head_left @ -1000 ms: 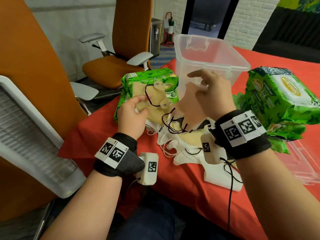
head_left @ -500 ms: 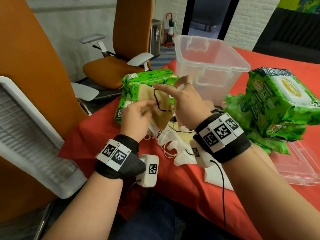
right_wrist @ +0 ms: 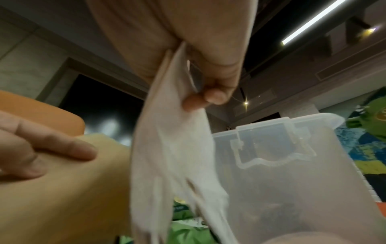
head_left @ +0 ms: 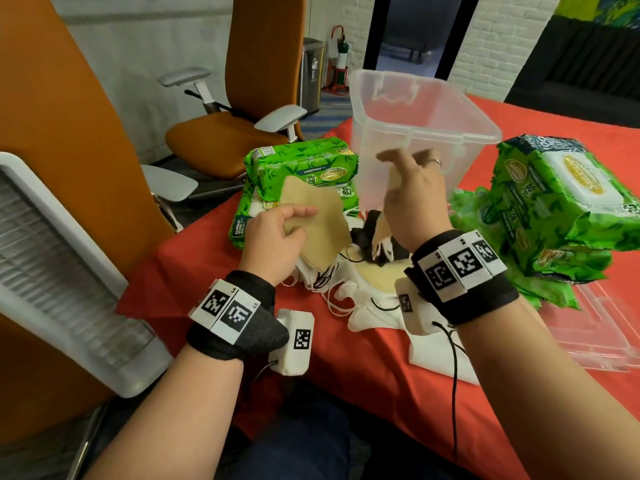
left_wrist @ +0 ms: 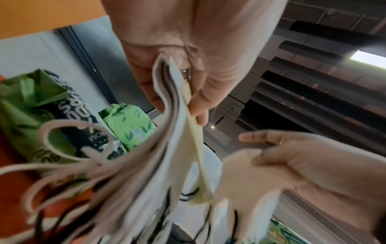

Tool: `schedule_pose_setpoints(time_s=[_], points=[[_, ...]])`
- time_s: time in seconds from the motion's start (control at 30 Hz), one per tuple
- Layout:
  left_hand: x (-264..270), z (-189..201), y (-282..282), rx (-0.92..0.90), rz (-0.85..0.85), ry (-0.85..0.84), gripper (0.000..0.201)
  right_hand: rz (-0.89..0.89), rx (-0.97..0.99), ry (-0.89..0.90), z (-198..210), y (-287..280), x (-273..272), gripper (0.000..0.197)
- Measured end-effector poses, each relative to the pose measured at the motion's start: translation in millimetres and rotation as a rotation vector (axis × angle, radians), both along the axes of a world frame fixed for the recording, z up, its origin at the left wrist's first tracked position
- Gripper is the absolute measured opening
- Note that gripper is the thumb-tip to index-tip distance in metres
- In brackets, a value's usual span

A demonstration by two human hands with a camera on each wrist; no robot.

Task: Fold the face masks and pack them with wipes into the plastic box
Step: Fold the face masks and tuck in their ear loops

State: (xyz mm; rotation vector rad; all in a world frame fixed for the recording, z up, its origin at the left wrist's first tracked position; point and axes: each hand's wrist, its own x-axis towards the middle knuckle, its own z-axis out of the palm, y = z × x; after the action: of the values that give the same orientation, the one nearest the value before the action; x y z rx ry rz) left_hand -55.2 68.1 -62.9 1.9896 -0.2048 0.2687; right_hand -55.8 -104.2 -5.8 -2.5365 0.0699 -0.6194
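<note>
Our left hand pinches a stack of masks; our right hand pinches one mask beside the box.

An orange office chair with grey armrests stands beyond the bench's left edge, in front of a pale grey wall. Nearer on the left rises a tall orange chair back, and a white slatted chair back juts in low down. A steel bin stands by a white brick wall, next to a dark doorway. A red cloth covers the bench. A dark sofa sits past the far right corner. In the right wrist view a strip light glows on a dark ceiling.
</note>
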Motion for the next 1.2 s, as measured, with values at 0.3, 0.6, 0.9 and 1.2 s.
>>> schedule_pose_setpoints(time_s=[0.3,0.6,0.9,1.2], points=[[-7,4,-7,-0.102,-0.214,0.057,0.045,0.485,0.335,0.154,-13,15,-4,0.045],[-7,6,-8,-0.136,-0.242,0.027,0.01,0.266,0.225,0.315,-12,-10,8,0.049],[-4,4,-6,-0.206,-0.271,0.072,0.012,0.381,0.748,0.246,-17,-20,8,0.022],[-3,2,-1,-0.18,-0.268,0.043,0.04,0.744,0.733,0.155,0,-14,0,0.05]])
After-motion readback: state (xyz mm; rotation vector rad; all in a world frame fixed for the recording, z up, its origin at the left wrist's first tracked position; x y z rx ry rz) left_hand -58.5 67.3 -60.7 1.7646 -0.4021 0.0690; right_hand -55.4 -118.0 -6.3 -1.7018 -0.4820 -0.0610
